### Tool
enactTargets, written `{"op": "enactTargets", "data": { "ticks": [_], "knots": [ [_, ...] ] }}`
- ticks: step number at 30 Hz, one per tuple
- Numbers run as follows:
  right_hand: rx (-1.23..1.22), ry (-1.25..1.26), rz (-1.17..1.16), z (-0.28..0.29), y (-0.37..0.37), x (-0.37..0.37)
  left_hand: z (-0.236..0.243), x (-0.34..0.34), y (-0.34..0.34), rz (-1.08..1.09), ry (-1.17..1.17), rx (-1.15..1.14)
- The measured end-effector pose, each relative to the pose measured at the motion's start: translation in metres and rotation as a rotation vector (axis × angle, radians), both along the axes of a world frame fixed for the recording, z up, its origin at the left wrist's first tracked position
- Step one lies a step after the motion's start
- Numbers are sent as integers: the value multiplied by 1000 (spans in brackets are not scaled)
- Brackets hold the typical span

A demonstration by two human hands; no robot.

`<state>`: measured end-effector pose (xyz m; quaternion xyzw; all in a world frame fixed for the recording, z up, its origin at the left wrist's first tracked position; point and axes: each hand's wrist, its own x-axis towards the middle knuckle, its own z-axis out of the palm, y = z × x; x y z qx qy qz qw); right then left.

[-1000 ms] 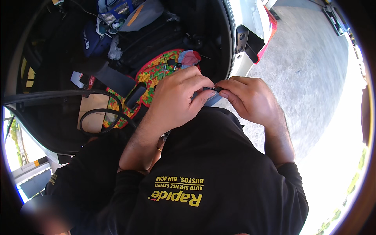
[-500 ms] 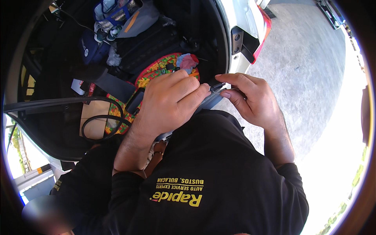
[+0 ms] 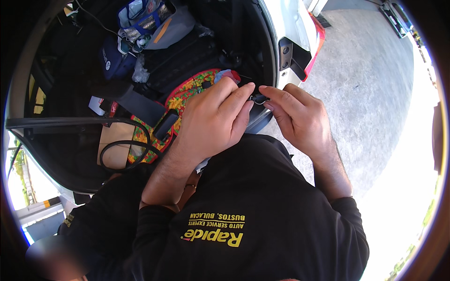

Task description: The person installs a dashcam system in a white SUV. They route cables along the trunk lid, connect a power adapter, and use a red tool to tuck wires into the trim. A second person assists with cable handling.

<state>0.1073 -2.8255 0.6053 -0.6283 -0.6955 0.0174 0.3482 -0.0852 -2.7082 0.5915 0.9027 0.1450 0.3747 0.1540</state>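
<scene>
Because the small dark part (image 3: pixel 259 98) sits between left hand (image 3: pixel 213 117) and right hand (image 3: pixel 302 112), by the open trunk (image 3: pixel 268 51), best steady it, no tugging. Left seems to pinch one end; right thumb and forefinger parted, grip unclear. Count: one part, two hands, one floral mat (image 3: pixel 176 103).

Matt cloth shirt (image 3: pixel 255 192), glossy bodywork (image 3: pixel 291 23)
</scene>
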Motion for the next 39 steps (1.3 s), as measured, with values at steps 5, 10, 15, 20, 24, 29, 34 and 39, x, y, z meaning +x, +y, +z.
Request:
{"op": "enactTargets", "data": {
  "ticks": [5, 10, 15, 20, 24, 29, 34, 39],
  "knots": [
    [7, -89, 0, 2, -3, 1, 5, 0, 5, -106, 41, -117],
    [-10, -334, 30, 11, -6, 3, 8, -1, 11, -202, 58, -88],
    [-20, -452, 94, 20, -6, 5, 8, 0, 9, -253, 58, -24],
    [-78, -321, 176, 23, -3, 5, 3, -1, 8, -299, 16, -1],
    [-283, -135, 234, 23, 0, 8, -3, -2, 8, -337, 6, -28],
    [-538, 216, 291, 10, 4, 11, -15, -8, 3, -348, 121, -164],
    [-629, 359, 290, -9, 1, 12, -33, -12, -4, -335, 130, -463],
    [-623, 477, 213, -29, -6, 6, -55, -15, -16, -306, 100, -565]
  ]
}}
